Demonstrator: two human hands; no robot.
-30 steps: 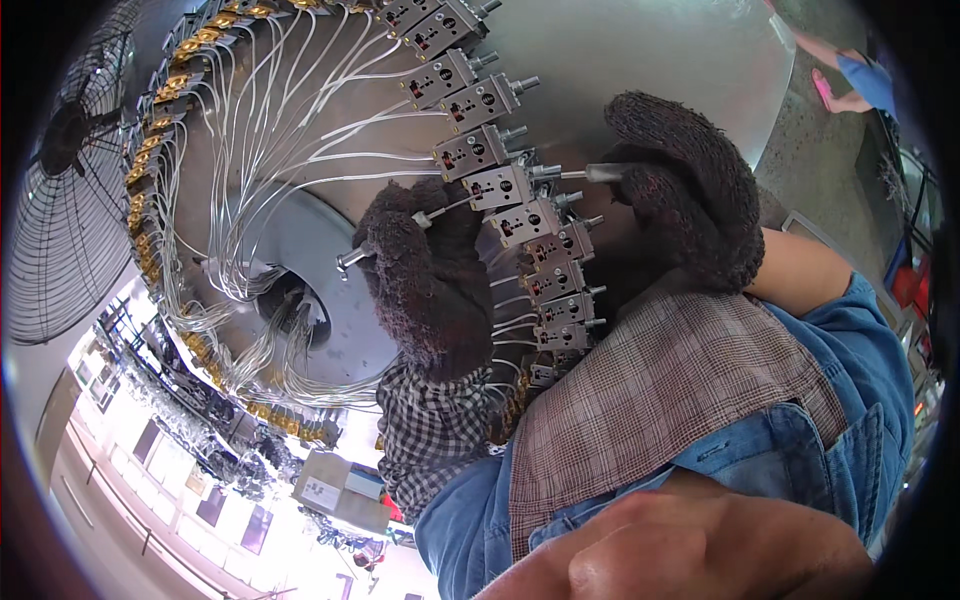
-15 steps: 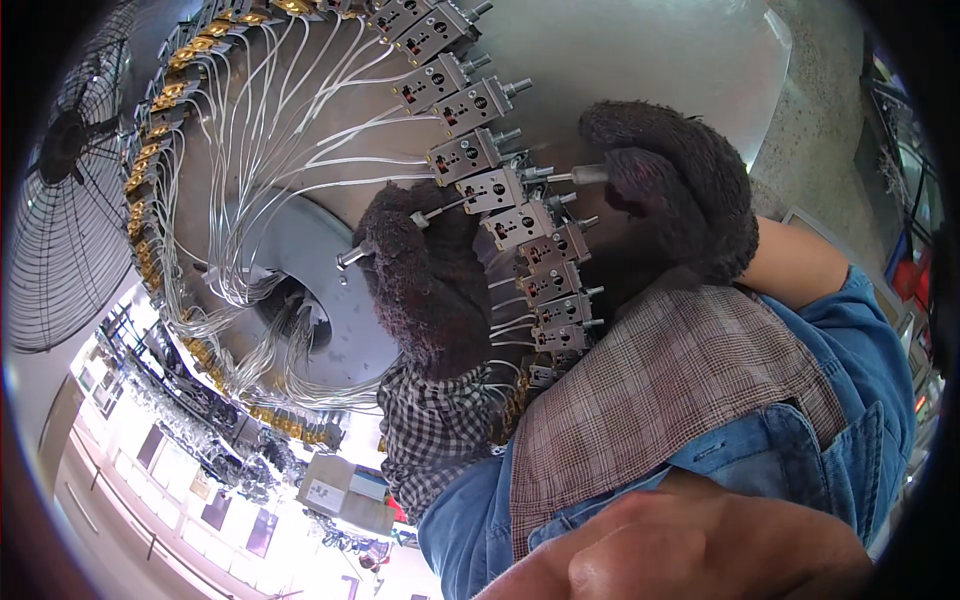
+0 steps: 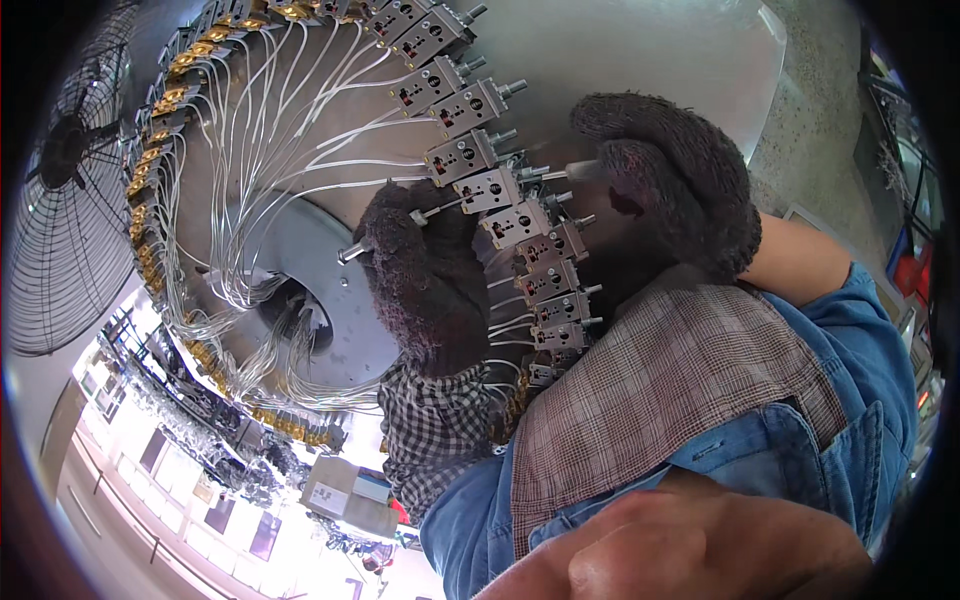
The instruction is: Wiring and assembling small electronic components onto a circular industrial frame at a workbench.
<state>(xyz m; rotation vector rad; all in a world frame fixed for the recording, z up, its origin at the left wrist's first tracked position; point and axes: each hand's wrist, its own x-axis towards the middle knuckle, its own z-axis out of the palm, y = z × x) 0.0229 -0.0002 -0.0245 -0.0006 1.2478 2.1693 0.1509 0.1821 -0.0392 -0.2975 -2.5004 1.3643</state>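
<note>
Small metal control units (image 3: 456,157), each with a short shaft, stand in a row along the edge of a round metal fixture. My left hand (image 3: 425,285), in a dark fuzzy glove, is closed at the row's inner side. A thin metal piece (image 3: 437,211) runs from its fingers to one unit (image 3: 487,190), and a metal cylinder end (image 3: 352,252) pokes out beyond the glove. My right hand (image 3: 680,185), gloved alike, is closed around a grey cylindrical piece (image 3: 582,171) in line with that unit's shaft. Its fingers hide most of this piece.
Silvery white wires (image 3: 262,130) run from the units into the fixture's central hole (image 3: 300,312). Brass-coloured parts (image 3: 140,220) line its far rim. A caged fan (image 3: 65,200) stands at left, a cardboard box (image 3: 350,497) lower down. Sheet metal (image 3: 650,60) spans the top.
My right hand has shifted slightly up and left, and its glove covers more of the grey cylindrical piece. The row of units has moved a touch left; my left hand keeps its place.
</note>
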